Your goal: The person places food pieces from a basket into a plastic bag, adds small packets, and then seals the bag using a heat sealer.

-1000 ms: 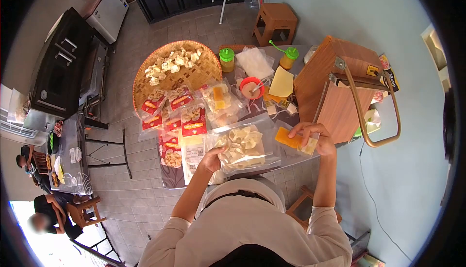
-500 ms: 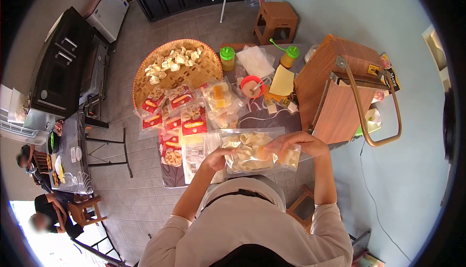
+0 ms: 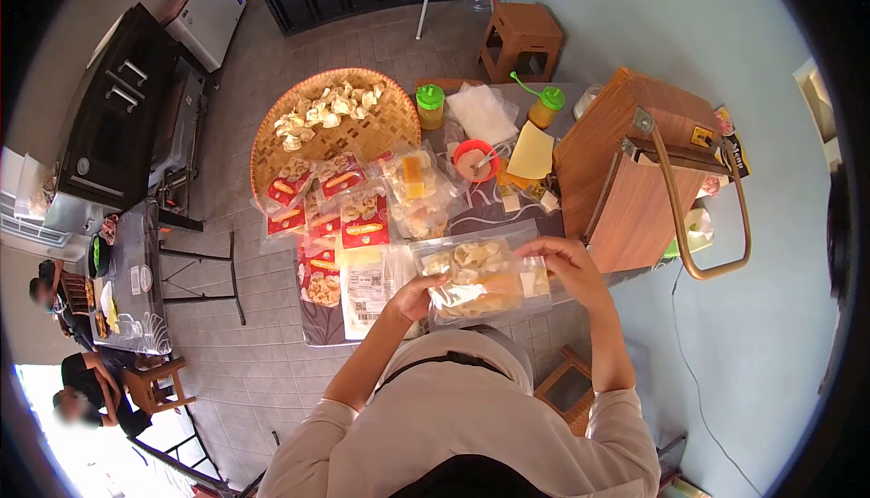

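A clear plastic bag of pale chips lies across my front at the table edge, with small packets visible inside at its right. My left hand is closed on the bag's left side, thumb on top. My right hand is at its upper right corner, fingers bent over the edge; what the fingertips pinch is hard to make out. Just left lie papers with a printed label and several red-labelled chip packs. Beyond the bag is another clear pack with an orange packet.
A woven tray with chips stands back left. Behind are green-capped bottles, a red bowl with a spoon, and yellow sheets. A wooden box with a metal handle stands right. Two people sit far left.
My right hand has moved from over the bag's middle right to its upper right corner, uncovering the small packets. The bag now lies more tilted, its right end higher.
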